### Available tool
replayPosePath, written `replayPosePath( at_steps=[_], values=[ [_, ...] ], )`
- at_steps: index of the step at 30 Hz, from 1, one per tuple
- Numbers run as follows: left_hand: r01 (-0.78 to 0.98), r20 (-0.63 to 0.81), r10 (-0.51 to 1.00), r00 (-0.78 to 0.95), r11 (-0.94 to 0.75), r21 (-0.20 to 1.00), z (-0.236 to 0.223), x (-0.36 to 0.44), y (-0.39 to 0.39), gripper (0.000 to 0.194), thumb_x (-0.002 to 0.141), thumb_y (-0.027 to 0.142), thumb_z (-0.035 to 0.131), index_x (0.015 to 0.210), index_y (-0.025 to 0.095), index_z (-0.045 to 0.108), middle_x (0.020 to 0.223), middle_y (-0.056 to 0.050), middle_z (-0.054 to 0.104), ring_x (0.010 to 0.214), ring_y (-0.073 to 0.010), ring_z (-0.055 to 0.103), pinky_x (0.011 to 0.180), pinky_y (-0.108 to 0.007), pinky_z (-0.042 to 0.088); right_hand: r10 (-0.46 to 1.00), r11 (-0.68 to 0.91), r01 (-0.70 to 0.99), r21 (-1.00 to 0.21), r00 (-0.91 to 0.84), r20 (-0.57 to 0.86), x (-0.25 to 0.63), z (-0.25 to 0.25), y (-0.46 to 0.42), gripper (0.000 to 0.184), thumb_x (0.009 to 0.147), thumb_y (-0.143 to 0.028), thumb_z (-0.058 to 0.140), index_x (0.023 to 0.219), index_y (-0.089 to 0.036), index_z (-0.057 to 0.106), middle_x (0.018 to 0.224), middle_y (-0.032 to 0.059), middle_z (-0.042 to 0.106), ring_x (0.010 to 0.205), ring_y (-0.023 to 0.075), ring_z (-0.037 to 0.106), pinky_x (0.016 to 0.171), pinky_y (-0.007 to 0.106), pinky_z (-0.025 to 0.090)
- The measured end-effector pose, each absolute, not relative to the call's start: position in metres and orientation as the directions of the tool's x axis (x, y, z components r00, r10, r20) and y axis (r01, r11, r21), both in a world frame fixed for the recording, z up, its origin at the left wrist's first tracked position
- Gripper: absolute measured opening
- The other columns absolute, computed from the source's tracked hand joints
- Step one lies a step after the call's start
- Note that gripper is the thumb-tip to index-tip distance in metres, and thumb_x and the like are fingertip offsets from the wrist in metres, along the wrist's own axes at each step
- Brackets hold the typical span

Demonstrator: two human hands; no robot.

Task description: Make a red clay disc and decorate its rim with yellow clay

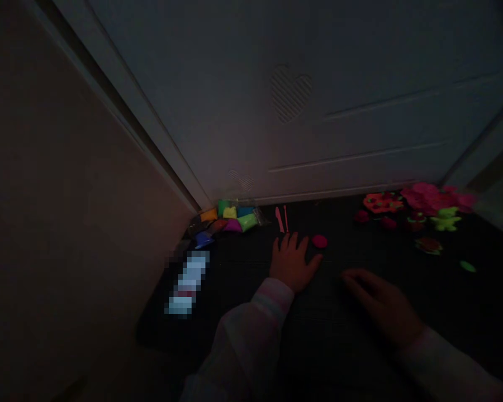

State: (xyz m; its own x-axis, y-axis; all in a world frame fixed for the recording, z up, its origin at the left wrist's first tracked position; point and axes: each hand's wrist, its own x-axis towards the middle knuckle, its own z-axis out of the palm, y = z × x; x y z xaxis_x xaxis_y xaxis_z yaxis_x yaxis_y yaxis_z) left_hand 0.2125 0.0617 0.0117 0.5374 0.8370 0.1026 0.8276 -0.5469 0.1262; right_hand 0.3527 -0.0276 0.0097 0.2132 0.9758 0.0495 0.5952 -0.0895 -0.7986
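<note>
My left hand (pixel 291 262) lies palm down on the dark tabletop with its fingers spread, holding nothing. Just right of its fingertips is a flat round pink clay piece (pixel 319 241), close to the thumb. Ahead of the fingers lie a small pink plastic knife (pixel 279 219) and a thin pink modelling stick (pixel 286 218). To the right, my right hand (pixel 381 304) hovers over or rests on the table, fingers curled and tips brought together. The dim light hides whatever might be between them.
Bags of coloured clay (pixel 233 224) are heaped at the back left, with a lit, pixelated screen (pixel 188 283) nearer me. At the back right sit pink flower-like shapes (pixel 430 198), a yellow-green figure (pixel 445 219) and a green oval (pixel 468 266). A pale panel (pixel 293 145) with hearts stands behind.
</note>
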Motion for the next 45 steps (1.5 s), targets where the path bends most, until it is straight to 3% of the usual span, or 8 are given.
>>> replayPosePath(
  at_steps=[5,10,12,16,23,29,33,45],
  values=[
    [0.804,0.138,0.839,0.526,-0.544,0.241,0.01,0.21,0.07,0.05,0.075,0.053,0.026,0.114,0.024,0.039,0.124,-0.004,0.037,0.116,-0.0203,0.028,0.096,-0.043,0.019,0.975,-0.096,0.622,-0.777,0.215,0.051,0.355,0.008,-0.029,0.028,0.07,-0.043,0.041,0.078,-0.022,0.057,0.079,0.0005,0.062,0.074,0.0177,0.058,0.064,0.029,0.046],
    [0.638,0.118,0.847,0.518,-0.475,0.606,0.011,0.203,0.088,0.042,0.078,0.046,0.029,0.101,0.018,0.051,0.104,-0.003,0.056,0.096,-0.0134,0.049,0.084,-0.029,0.037,0.981,-0.081,0.686,-0.723,0.182,0.062,0.353,0.01,-0.023,0.026,0.072,-0.04,0.038,0.077,-0.022,0.056,0.075,-0.0007,0.061,0.067,0.0153,0.057,0.06,0.028,0.044],
    [0.617,0.163,0.868,0.469,-0.453,0.643,0.01,0.2,0.092,0.037,0.078,0.041,0.033,0.097,0.016,0.053,0.099,-0.004,0.058,0.091,-0.0124,0.051,0.08,-0.027,0.04,0.988,-0.042,0.728,-0.684,0.13,0.078,0.353,0.01,-0.012,0.025,0.073,-0.039,0.038,0.078,-0.022,0.056,0.074,-0.001,0.061,0.065,0.0148,0.056,0.059,0.028,0.043],
    [0.648,0.236,0.854,0.464,-0.509,0.566,0.008,0.195,0.092,0.026,0.078,0.033,0.039,0.089,0.016,0.056,0.091,-0.003,0.059,0.087,-0.0119,0.052,0.079,-0.026,0.04,0.991,0.011,0.738,-0.675,0.084,0.108,0.357,0.01,0.01,0.025,0.073,-0.039,0.039,0.08,-0.022,0.055,0.07,-0.0023,0.06,0.06,0.0129,0.055,0.054,0.025,0.04],
    [0.686,0.208,0.823,0.528,-0.558,0.467,0.014,0.197,0.089,0.024,0.078,0.03,0.038,0.087,0.016,0.055,0.091,-0.003,0.056,0.089,-0.0118,0.05,0.08,-0.025,0.038,0.996,-0.03,0.668,-0.743,0.084,0.035,0.362,0.014,0.016,0.025,0.073,-0.041,0.041,0.082,-0.023,0.056,0.074,-0.0023,0.062,0.061,0.0122,0.056,0.051,0.022,0.038],
    [0.798,0.134,0.827,0.547,-0.563,0.215,0.019,0.212,0.072,0.037,0.079,0.04,0.033,0.104,0.016,0.047,0.104,-0.008,0.049,0.098,-0.0194,0.043,0.083,-0.035,0.034,0.987,0.008,0.676,-0.737,0.111,0.113,0.361,0.012,0.017,0.021,0.073,-0.04,0.041,0.078,-0.026,0.056,0.071,-0.0049,0.062,0.058,0.0115,0.056,0.049,0.022,0.038],
    [0.807,0.133,0.816,0.563,-0.577,0.123,0.014,0.218,0.068,0.045,0.079,0.044,0.028,0.114,0.018,0.037,0.118,-0.01,0.039,0.109,-0.0223,0.033,0.089,-0.039,0.026,0.984,0.021,0.705,-0.709,0.113,0.141,0.362,0.012,0.016,0.024,0.074,-0.041,0.039,0.078,-0.024,0.056,0.07,-0.0037,0.062,0.056,0.0109,0.055,0.049,0.022,0.036],
    [0.806,0.169,0.816,0.553,-0.575,0.142,0.01,0.215,0.067,0.052,0.078,0.05,0.02,0.116,0.019,0.035,0.121,-0.009,0.037,0.113,-0.023,0.028,0.093,-0.041,0.021,0.986,-0.148,0.649,-0.746,0.158,-0.058,0.363,0.011,0.018,0.026,0.071,-0.044,0.042,0.081,-0.024,0.056,0.078,-0.0003,0.062,0.068,0.015,0.055,0.055,0.025,0.04]
  ],
)
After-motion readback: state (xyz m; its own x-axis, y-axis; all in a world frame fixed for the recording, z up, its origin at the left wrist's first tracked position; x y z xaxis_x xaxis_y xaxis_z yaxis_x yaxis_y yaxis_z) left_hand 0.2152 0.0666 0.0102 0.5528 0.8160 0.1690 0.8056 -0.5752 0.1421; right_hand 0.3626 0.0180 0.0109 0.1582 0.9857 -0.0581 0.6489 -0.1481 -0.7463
